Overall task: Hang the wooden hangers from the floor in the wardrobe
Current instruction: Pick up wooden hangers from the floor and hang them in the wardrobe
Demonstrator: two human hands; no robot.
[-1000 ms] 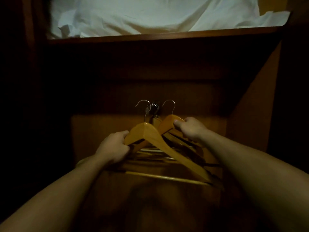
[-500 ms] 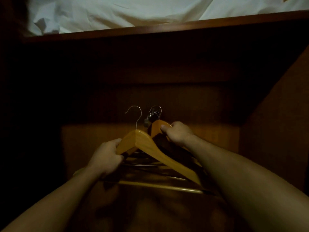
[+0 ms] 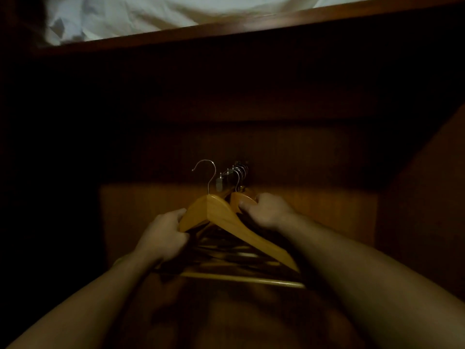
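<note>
left hand [image 3: 161, 238] grips front hanger [image 3: 226, 220] | right hand [image 3: 266, 210] grips hanger bunch [image 3: 241, 197] | white cloth [image 3: 151, 13] overhead

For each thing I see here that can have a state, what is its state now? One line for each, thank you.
Near hanger: held by left hand, hook free, not hung.
Far hangers: gripped by right hand, hooks bunched together at a metal fitting.
Left hand: closed on near hanger's left shoulder.
Right hand: closed on far hangers' top.
White cloth: crumpled on the upper shelf.
</note>
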